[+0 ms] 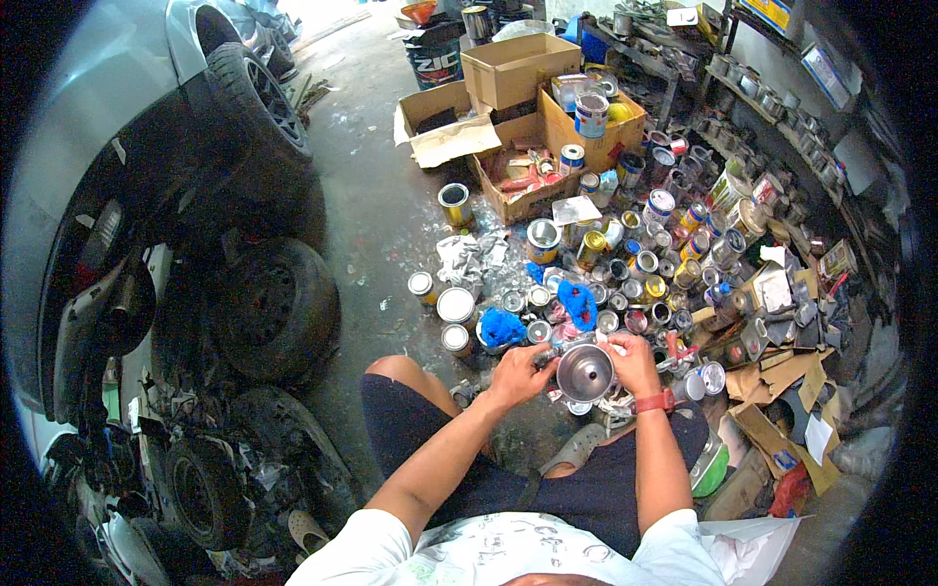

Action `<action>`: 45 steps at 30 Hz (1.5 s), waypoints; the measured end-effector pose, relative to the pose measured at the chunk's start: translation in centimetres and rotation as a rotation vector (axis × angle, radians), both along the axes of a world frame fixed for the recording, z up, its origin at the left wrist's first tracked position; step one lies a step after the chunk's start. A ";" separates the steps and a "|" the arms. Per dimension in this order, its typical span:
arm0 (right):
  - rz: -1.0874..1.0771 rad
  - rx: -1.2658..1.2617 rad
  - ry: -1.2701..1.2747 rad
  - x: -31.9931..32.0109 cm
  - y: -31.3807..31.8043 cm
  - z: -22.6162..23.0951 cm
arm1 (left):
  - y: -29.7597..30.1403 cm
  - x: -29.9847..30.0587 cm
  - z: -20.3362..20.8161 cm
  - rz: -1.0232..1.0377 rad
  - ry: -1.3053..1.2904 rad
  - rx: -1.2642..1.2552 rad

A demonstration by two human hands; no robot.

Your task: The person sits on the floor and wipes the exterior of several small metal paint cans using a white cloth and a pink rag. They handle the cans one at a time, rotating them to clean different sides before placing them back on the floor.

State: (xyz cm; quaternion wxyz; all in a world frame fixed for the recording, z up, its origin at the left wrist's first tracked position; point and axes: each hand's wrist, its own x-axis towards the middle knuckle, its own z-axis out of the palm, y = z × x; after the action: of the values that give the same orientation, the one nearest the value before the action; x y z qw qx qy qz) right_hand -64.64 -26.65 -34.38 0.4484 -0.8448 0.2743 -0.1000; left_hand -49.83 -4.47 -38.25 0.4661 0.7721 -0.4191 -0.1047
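A paint spray gun with a round metal cup (586, 375) is between my hands, above my lap. The cup's open top faces me and shows a bare inside with a small dark hole at its bottom. My left hand (518, 376) is closed around a dark part of the gun at the cup's left. On the other side, my right hand (635, 365) is closed at the cup's upper right, pinching a small white piece (614, 346) that looks like cloth or paper. Just beyond my hands lie a blue rag (501, 327) and another blue cloth (577, 305).
Several paint cans (455, 305) crowd the floor ahead and to the right. Cardboard boxes (518, 73) stand farther back. At left are a raised car (107, 107) and loose tyres (274, 303). Torn cardboard (782, 400) is piled at right.
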 end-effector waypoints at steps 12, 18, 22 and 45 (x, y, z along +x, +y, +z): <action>0.016 0.827 -0.198 -0.4 -1.5 -4.1 | -0.4 0.0 -0.4 -0.033 -0.040 -0.154; -0.019 0.373 -0.028 -1.4 -3.5 -5.1 | -0.9 0.8 -0.1 -0.063 -0.130 -0.112; -0.162 0.547 -0.330 -1.3 -2.4 -3.9 | -0.2 2.5 1.6 -0.109 0.389 0.081; -0.157 0.860 -0.444 -0.3 -1.4 -1.2 | -0.9 4.1 -3.0 0.003 1.157 -0.102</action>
State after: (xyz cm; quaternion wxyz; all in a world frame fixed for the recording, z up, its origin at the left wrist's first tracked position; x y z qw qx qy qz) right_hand -64.97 -28.03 -35.61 0.7955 -0.5181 0.2513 -0.1887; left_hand -45.73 -5.34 -41.24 0.6561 0.5664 -0.0995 -0.4887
